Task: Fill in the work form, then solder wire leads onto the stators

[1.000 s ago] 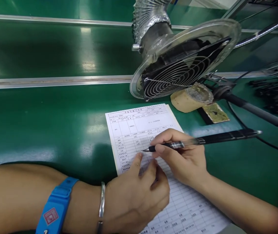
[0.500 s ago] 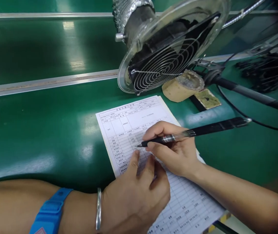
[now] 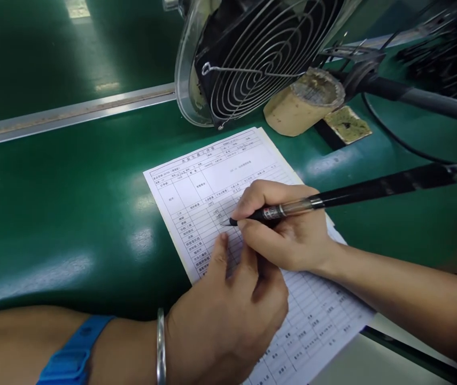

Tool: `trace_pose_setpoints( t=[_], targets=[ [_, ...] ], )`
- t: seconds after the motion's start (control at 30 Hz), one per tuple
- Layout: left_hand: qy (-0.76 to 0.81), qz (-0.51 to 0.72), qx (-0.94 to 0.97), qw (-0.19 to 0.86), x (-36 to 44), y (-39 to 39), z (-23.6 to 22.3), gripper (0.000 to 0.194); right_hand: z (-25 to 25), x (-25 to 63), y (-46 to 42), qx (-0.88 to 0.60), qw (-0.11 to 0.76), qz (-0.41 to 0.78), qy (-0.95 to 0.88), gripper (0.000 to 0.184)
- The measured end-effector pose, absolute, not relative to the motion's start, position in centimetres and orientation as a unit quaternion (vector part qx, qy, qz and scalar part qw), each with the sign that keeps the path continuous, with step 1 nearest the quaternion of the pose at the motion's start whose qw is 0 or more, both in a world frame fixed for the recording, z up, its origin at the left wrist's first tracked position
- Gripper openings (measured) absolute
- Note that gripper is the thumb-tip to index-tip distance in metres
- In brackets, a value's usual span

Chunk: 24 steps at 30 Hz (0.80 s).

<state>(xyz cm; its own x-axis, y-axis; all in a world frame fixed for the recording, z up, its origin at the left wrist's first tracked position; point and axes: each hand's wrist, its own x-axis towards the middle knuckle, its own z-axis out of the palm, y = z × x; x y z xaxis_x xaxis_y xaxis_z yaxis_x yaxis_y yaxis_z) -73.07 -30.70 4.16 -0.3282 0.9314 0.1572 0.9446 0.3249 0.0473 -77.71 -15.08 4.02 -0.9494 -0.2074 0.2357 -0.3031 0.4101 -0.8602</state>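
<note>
A printed form (image 3: 188, 182) with ruled rows and several handwritten entries lies on the green work surface, with other paper edges showing beneath it. My right hand (image 3: 288, 230) is closed around a black pen (image 3: 356, 192), whose tip points left and meets the sheet in a table cell just below the handwritten numbers. Spread on the paper below the pen tip, my left hand (image 3: 232, 305) has its index finger stretched toward the row at the tip. Its other fingers bend down and are partly hidden. A silver bangle (image 3: 161, 347) and a blue wrist strap (image 3: 71, 353) circle the left wrist and forearm.
Beyond the form hangs a black fan with a wire guard (image 3: 264, 69) in a clear round hood. Right of it stand a tan round pot (image 3: 300, 104) and a yellowish sponge block (image 3: 346, 125). A dark support arm (image 3: 424, 96) and a thin cable cross the right side.
The view has shifted nearer, so the fan looks larger and higher and the form sits further up. Both hands keep nearly the same pose, with the pen tip still at the same area.
</note>
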Motion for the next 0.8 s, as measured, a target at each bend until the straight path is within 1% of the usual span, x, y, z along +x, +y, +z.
trace_pose_setpoints(
  t=[0.8],
  targets=[
    [-0.812,-0.071,-0.576,0.069,-72.95,-30.64,4.0,0.044,4.05,-77.82,-14.84,0.162,0.047,0.516,-0.84,0.013]
  ],
)
